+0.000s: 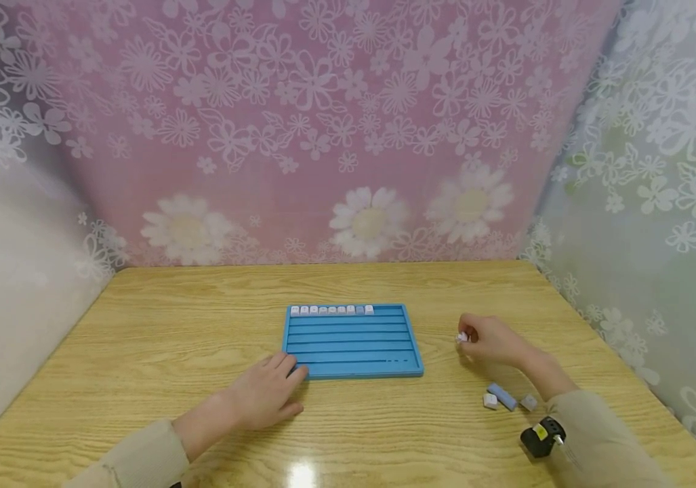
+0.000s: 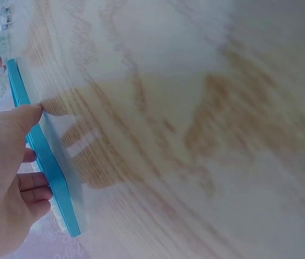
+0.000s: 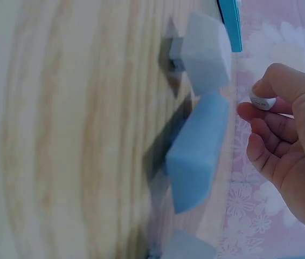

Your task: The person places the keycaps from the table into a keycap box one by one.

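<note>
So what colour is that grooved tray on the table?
The tray is bright blue, with pale keycaps in its top row; the head view shows it best.

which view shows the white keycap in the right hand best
The right wrist view: the white keycap sits close up, pinched in the right hand. The head view shows a tiny white speck; the left wrist view, a distant sliver.
</note>
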The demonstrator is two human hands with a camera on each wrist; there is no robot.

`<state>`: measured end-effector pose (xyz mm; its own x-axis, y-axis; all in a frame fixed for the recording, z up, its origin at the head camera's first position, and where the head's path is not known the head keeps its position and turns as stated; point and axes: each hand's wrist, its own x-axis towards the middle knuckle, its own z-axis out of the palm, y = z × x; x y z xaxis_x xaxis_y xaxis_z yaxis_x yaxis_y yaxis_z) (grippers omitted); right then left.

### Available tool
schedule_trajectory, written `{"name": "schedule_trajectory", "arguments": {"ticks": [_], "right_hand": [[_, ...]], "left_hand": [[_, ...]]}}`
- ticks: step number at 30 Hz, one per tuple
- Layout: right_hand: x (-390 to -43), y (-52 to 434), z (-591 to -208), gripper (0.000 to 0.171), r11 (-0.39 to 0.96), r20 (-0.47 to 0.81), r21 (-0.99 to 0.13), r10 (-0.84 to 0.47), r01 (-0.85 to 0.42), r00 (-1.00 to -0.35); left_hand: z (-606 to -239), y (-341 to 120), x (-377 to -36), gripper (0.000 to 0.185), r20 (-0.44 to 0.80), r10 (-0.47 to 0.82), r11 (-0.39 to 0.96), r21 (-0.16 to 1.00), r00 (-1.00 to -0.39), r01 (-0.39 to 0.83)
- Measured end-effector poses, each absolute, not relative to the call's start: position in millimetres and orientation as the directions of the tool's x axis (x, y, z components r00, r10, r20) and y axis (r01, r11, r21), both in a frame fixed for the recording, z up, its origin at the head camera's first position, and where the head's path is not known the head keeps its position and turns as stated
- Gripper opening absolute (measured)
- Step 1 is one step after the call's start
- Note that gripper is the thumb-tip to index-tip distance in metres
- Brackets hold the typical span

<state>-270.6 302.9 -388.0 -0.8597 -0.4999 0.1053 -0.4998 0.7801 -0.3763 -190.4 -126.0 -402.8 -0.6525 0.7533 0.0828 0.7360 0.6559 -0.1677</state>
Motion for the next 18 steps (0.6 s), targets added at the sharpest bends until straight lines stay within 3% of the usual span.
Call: {"name": "schedule_trajectory", "arguments": {"ticks": [18], "right_hand": [[-275.1, 289.6, -387.2, 0.017, 0.716, 0.181, -0.395, -0.554, -0.576, -0.813]], "left_hand": [[-401.5, -126.1, -189.4, 0.05, 0.08, 0.753, 0.655, -0.171, -0.653, 0.736]]}}
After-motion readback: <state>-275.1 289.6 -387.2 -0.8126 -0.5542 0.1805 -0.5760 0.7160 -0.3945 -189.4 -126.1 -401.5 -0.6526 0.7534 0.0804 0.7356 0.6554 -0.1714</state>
